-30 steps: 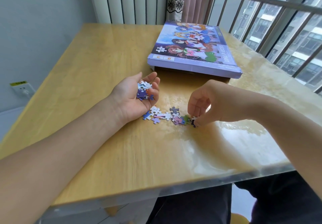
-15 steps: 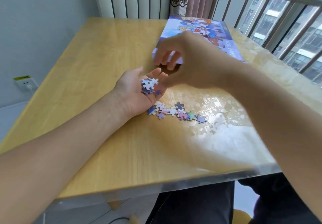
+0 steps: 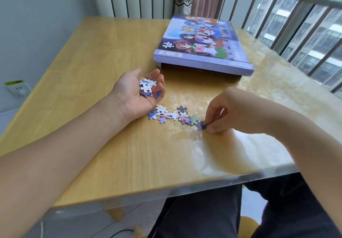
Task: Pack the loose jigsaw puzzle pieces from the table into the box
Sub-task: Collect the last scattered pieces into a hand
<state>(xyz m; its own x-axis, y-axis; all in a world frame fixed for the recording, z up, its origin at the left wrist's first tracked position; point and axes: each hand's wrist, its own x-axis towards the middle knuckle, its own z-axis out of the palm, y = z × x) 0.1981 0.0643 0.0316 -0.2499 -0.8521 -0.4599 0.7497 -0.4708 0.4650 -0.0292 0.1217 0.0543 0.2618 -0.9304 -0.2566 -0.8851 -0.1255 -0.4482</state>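
Flat cardboard puzzle box (image 3: 203, 43) — lilac-purple, printed with bright cartoon figures; loose jigsaw pieces (image 3: 172, 115) — white, blue, pink, green; glossy yellow wooden table (image 3: 92, 62).

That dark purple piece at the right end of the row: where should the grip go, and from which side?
Pinch the dark purple piece by its free right edge, coming from the right, as the right hand does: it lies flat on the table, and its left side nears the green piece.

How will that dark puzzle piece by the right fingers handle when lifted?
The dark puzzle piece looks thin and flat, so probably light and hard to lift off the glossy table. The right hand pinches its edge; it may slide first.
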